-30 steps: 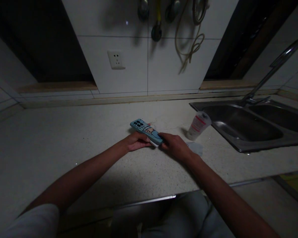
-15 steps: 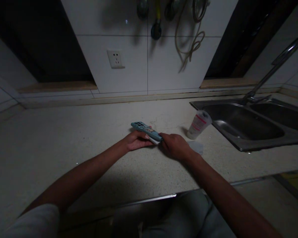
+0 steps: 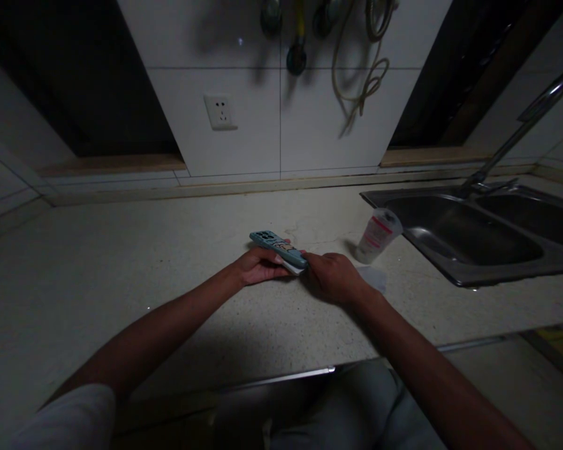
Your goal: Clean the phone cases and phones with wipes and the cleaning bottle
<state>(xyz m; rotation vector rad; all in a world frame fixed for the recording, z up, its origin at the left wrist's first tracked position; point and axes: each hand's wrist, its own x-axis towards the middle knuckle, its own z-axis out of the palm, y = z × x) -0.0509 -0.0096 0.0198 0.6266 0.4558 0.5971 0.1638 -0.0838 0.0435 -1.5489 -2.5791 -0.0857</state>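
A phone in a teal case (image 3: 281, 247), with a printed figure and a camera cluster on its upward side, is held above the countertop. My left hand (image 3: 260, 267) grips it from the near side, fingers passing underneath. At the phone's right end, my right hand (image 3: 335, 275) is closed with thumb and fingers at the corner. Something thin and white (image 3: 294, 269) shows under the phone between my hands; I cannot make out what it is. Just past my right hand stands a translucent plastic cup (image 3: 376, 237) with red print, looking tilted. A pale flat piece (image 3: 373, 278) lies beside my right wrist.
A steel double sink (image 3: 464, 234) with a tall faucet (image 3: 535, 119) is set into the countertop (image 3: 122, 262) on the right. The tiled wall behind carries a power socket (image 3: 220, 112), pipe fittings (image 3: 296, 57) and a hanging looped cord (image 3: 373, 81).
The whole view has shifted very slightly. Both hands keep their hold on the phone, with hardly any visible movement.
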